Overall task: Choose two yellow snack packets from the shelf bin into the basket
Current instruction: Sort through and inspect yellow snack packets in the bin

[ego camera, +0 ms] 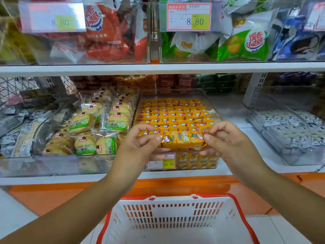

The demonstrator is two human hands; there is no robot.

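A yellow snack packet [182, 140] is held flat between both hands, just above the front edge of the clear shelf bin [210, 103]. My left hand [140, 147] pinches its left end and my right hand [226, 140] pinches its right end. Inside the bin lie several rows of the same yellow packets [174, 113]. Below my arms stands the white basket with a red rim [175, 213]; the visible part of its inside holds nothing.
A bin of round biscuit packets [98, 127] sits to the left, and a clear bin of black-and-white packets [288, 127] to the right. A price label [162, 163] marks the bin's front. An upper shelf [158, 68] carries bins of red, green and blue bags.
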